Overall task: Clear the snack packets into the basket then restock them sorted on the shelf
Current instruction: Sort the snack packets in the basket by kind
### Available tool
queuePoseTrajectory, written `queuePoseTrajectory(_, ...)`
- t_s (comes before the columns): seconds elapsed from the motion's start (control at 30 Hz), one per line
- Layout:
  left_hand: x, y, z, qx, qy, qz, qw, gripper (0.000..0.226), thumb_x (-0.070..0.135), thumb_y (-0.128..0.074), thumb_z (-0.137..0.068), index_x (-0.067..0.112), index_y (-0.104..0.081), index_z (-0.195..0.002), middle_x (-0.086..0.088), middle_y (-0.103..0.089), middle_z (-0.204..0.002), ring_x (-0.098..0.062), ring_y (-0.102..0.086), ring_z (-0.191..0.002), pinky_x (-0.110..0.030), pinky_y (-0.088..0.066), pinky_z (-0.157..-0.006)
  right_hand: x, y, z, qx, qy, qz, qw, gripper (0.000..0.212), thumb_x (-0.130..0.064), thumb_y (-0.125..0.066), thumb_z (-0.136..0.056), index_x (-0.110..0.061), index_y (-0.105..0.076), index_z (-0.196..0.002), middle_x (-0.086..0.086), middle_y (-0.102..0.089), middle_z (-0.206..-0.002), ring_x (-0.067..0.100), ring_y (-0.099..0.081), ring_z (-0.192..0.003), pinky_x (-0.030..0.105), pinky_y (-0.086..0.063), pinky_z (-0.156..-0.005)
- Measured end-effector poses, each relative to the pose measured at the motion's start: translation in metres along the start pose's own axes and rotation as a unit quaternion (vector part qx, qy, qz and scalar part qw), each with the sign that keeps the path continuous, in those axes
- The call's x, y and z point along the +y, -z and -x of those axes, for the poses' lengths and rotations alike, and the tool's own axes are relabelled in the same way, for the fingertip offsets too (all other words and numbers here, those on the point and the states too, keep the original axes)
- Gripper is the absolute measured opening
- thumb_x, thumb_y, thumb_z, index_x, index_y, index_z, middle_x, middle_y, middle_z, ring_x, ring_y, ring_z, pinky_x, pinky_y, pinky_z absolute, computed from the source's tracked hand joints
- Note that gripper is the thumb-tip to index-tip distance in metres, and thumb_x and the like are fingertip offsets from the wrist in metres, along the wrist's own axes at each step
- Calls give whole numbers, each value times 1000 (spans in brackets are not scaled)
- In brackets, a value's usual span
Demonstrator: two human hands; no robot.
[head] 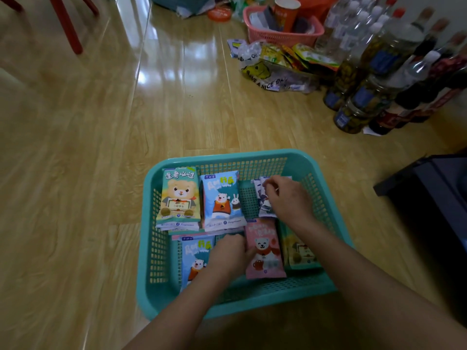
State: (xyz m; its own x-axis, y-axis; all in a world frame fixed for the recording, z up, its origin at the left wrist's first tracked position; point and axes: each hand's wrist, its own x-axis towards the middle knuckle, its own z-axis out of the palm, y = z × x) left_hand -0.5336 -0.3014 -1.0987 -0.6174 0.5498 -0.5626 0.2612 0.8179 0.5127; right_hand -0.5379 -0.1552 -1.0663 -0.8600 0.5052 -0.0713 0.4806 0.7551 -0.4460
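A teal plastic basket (252, 157) sits on the wooden floor and holds several cartoon-bear packets. A green bear packet (179, 195) and a blue bear-and-rabbit packet (222, 200) lie at its far left. My right hand (288, 198) pinches the top edge of a white-and-purple packet (264, 209) at the far right. My left hand (228, 253) rests curled, fingers down, between a second blue packet (195, 258) and a pink bear packet (264, 251); its thumb touches the pink one. A yellow-green packet (299, 251) lies partly under my right forearm.
At the back right lie a clear bag of yellow snack packets (275, 64) and a pink basket (280, 31) with an orange cup. Bottles and jars (374, 79) crowd the right side. A dark shelf edge (424, 185) is at right; red chair legs (68, 24) stand far left.
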Motion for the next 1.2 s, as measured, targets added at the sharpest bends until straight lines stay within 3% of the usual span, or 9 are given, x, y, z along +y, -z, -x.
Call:
queuePoseTrajectory(0.13, -7, 41, 35, 44, 1, -9, 999, 39, 32, -47, -92, 9, -52, -61, -6, -57, -59, -23, -62, -63, -32, -51, -64, -26, -10, 7, -92, 8, -51, 994, 40, -50, -42, -92, -15, -60, -98, -2, -62, -88, 20, -60, -83, 32, -48, -71)
queuePoseTrajectory(0.23, -26, 67, 55, 290, 10, 79, 954, 30, 26, -53, -86, 13, -49, -59, -2, -52, -54, -24, -51, -57, -33, -37, -54, -40, -23, 12, -124, -10, -44, 991, 54, -63, -51, -81, -16, -52, -105, 1, -62, -98, 22, -59, -91, 38, -49, -78)
queuePoseTrajectory(0.3, -43, 79, 55, 374, 4, 95, 923, 18, 21, -59, -85, 15, -48, -72, 2, -50, -66, -22, -50, -68, -31, -30, -60, -44, -31, 14, -107, -18, -18, 994, 59, -64, -57, -77, -13, -48, -106, 5, -62, -102, 26, -59, -95, 37, -47, -76)
queuePoseTrajectory(0.47, -68, 92, 21, 308, 63, 21, 949, 36, 23, -59, -87, 2, -48, -114, -16, -49, -117, -31, -47, -109, -33, -35, -87, -45, -40, 16, -121, -41, -53, 990, 52, -58, -65, -75, -15, -43, -94, 8, -60, -93, 26, -58, -85, 34, -42, -64)
queuePoseTrajectory(0.67, -69, 96, -3, 303, 92, -15, 948, 59, 41, -69, -78, -1, -45, -112, -20, -48, -120, -34, -47, -111, -37, -38, -90, -52, -34, 15, -118, 15, -53, 992, 34, -45, -62, -83, -12, -59, -89, 10, -65, -90, 27, -60, -85, 28, -34, -60)
queuePoseTrajectory(0.8, -66, 106, -5, 255, 129, 21, 958, 64, 44, -75, -71, 1, -47, -109, -16, -57, -113, -33, -55, -104, -34, -38, -73, -51, -14, 23, -124, 20, -81, 989, 40, -38, -59, -88, -26, -34, -59, -9, -37, -59, 5, -36, -53, 18, -22, -45)
queuePoseTrajectory(0.97, -72, 117, -8, 189, 105, 119, 969, 36, 43, -71, -75, 13, -63, -93, -6, -70, -99, -24, -64, -92, -35, -51, -80, -38, -10, 68, -244, -1, -165, 956, 22, -38, -56, -89, -20, -63, -100, -13, -56, -77, -1, -50, -63, 18, -43, -59)
queuePoseTrajectory(1.1, -77, 112, -2, 211, 50, 325, 921, 37, 42, -63, -70, 12, -67, -92, -12, -72, -96, -28, -68, -90, -46, -51, -90, -38, -30, 95, -351, -35, -144, 925, 18, -39, -52, -91, -26, -52, -79, -9, -54, -73, 5, -51, -63, 21, -43, -60)
queuePoseTrajectory(1.2, -75, 109, 9, 222, 21, 452, 864, 6, 23, -61, -86, 18, -64, -88, -10, -71, -95, -25, -67, -84, -35, -51, -82, -46, -48, 96, -374, -64, -151, 913, 29, -38, -50, -93, -25, -43, -68, -6, -50, -66, 7, -48, -58, 19, -39, -54)
